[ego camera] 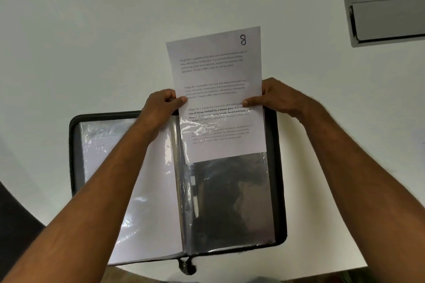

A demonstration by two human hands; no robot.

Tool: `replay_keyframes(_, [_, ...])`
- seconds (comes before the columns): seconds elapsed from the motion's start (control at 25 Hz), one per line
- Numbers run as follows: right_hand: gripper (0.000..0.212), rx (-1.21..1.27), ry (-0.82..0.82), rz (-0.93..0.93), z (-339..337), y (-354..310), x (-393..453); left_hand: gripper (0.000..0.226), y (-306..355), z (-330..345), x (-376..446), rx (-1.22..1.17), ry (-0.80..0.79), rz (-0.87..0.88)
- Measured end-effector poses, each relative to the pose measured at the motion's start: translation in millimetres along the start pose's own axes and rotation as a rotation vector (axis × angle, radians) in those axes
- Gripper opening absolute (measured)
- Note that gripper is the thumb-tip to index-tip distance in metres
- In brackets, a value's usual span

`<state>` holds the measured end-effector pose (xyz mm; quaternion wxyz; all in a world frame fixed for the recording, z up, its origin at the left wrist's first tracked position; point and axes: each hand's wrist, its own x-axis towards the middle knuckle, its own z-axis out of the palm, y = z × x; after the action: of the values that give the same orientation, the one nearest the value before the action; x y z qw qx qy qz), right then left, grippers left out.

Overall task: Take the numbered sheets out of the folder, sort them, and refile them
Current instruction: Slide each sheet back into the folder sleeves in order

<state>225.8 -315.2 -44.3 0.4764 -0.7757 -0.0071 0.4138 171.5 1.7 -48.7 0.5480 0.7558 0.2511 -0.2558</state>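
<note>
Pinching sheet 8 (pixel 218 89) at both edges: left hand (pixel 161 105), right hand (pixel 276 96).

A black zip folder (pixel 279 167) is laid open on the white tabletop (pixel 92 41) in the lower middle of the frame. A printed sheet (pixel 216 71) marked 8 is held half inside the clear sleeve (pixel 230 202) on the folder's right side. Its left edge is pinched by the left hand (pixel 163 104), its right edge by the right hand (pixel 273 96). Sheets in plastic are seen on the folder's left side. A grey tray (pixel 386 7) is seen at the upper right.
</note>
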Motion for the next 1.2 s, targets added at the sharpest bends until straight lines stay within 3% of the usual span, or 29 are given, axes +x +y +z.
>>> replay_keyframes(0.16, [0.042,0.010,0.035,-0.002,3.8,-5.5,-1.7,0.035,-3.2,-1.7,1.2,0.032,0.017,0.000])
replay_keyframes(0.32, [0.029,0.150,0.149,-0.044,6.9,-10.7,-0.2,0.030,-4.1,-3.9,0.7,0.100,-0.010,0.005])
replay_keyframes(0.68, [0.044,-0.157,-0.036,0.062,-1.2,-8.4,1.3,0.021,-1.5,-1.1,-1.0,-0.047,-0.003,0.028])
replay_keyframes(0.96, [0.034,0.066,0.174,-0.025,13.9,-12.8,1.3,0.035,-9.5,-3.2,5.4,0.051,-0.019,0.012])
replay_keyframes(1.2, [0.036,-0.110,0.050,0.054,9.8,-9.9,0.1,0.018,-4.2,-0.6,1.6,-0.049,-0.008,0.048])
